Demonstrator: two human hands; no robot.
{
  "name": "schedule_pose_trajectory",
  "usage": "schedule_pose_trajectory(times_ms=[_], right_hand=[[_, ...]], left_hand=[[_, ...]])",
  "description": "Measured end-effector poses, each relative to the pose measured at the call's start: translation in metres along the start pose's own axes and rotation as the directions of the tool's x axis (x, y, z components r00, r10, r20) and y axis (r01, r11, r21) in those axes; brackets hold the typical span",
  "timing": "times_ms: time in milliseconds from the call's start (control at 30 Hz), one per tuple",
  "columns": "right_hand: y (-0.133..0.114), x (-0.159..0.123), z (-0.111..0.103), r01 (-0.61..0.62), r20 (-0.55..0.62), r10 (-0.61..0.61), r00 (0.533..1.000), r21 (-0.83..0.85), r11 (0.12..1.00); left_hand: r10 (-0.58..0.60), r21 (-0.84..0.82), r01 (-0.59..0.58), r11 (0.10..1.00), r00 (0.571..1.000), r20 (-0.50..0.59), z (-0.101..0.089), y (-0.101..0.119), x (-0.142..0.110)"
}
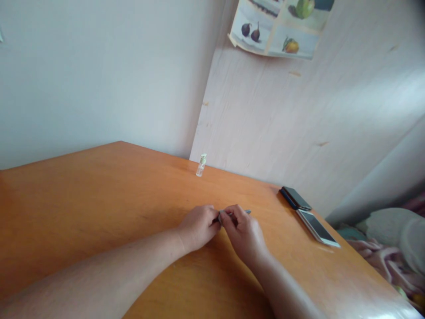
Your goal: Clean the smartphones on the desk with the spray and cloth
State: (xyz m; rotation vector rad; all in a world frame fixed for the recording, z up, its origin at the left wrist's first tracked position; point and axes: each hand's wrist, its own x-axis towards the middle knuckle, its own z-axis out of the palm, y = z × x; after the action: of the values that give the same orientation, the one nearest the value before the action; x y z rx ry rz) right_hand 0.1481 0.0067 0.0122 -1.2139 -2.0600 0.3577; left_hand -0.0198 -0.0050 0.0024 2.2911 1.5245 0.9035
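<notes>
My left hand [200, 227] and my right hand [244, 232] meet over the middle of the table, both with fingers closed. Between them runs a thin, dark grey, pen-like object [248, 212], whose end sticks out past the right hand's knuckles. The right thumb and fingers pinch it close to the left hand. Its other end disappears into the left hand's closed fingers. Most of this object is covered by the hands, so its exact kind does not show.
The orange-brown wooden table [99, 195] meets the wall behind. A small clear pump bottle [200, 166] stands near the back edge. On the right lie a dark phone-like case [295, 198] and a white phone [318, 227]. Cloth [381, 261] is heaped beyond the right edge.
</notes>
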Motion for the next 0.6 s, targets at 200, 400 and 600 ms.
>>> schedule_pose_trajectory(times_ms=[200,400,600], right_hand=[[0.047,0.022,-0.015,-0.245,-0.212,0.252,0.944,0.06,0.968],[0.074,0.027,-0.011,-0.394,-0.133,0.439,0.889,0.27,0.879],[0.083,0.025,-0.012,-0.33,-0.077,0.34,0.937,0.12,0.936]], left_hand=[[-0.016,0.012,0.016,1.0,1.0,0.004,-0.001,-0.001,0.001],[-0.055,-0.007,0.055,0.998,0.998,0.033,-0.006,0.002,0.002],[-0.101,-0.05,0.102,0.993,0.995,0.026,-0.005,-0.005,0.004]])
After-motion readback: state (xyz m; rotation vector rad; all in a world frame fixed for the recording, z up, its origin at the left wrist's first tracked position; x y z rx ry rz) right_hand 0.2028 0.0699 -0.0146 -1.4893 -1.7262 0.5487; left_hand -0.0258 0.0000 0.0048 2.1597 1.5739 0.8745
